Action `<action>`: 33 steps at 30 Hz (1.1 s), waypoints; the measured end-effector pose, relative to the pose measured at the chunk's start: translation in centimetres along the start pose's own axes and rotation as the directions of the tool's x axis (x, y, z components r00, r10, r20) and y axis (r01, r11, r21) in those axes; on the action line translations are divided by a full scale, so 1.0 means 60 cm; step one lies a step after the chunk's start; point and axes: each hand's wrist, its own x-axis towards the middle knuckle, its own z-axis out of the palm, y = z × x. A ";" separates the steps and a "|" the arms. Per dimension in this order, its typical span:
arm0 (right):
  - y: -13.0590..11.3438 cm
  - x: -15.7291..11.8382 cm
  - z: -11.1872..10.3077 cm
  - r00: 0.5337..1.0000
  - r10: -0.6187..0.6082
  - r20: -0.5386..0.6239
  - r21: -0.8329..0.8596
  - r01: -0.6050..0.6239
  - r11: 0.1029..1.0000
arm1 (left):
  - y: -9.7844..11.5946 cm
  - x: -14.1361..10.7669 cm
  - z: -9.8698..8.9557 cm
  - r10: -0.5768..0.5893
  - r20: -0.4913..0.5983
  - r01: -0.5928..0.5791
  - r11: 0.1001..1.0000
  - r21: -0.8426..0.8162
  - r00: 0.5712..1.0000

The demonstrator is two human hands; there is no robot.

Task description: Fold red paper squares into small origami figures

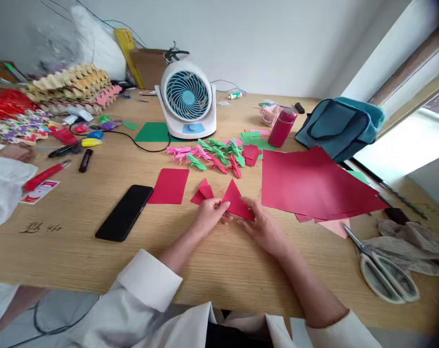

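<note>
A folded red paper triangle (236, 200) is held between both hands above the table. My left hand (211, 214) pinches its lower left corner between thumb and fingers. At its right corner, my right hand (262, 224) has thumb and fingers on the paper. Another small folded red piece (204, 191) lies just beyond my left fingertips. To the left are red rectangular sheets (169, 186), beside a black phone (124, 213). Behind the hands sits a cluster of pink, green and red folded paper figures (215, 153).
Large red sheets (310, 183) lie to the right, with scissors (382, 273) near the front right. A white fan (188, 99), a red bottle (283, 127) and a teal bag (341, 125) stand behind. Craft pieces (70, 87) and a person's white sleeve (5, 188) are at left.
</note>
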 end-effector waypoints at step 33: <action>0.002 0.002 -0.012 0.998 -0.036 -0.043 -0.221 0.025 0.975 | 0.021 -0.024 -0.013 0.513 0.483 -0.659 0.244 0.711 0.710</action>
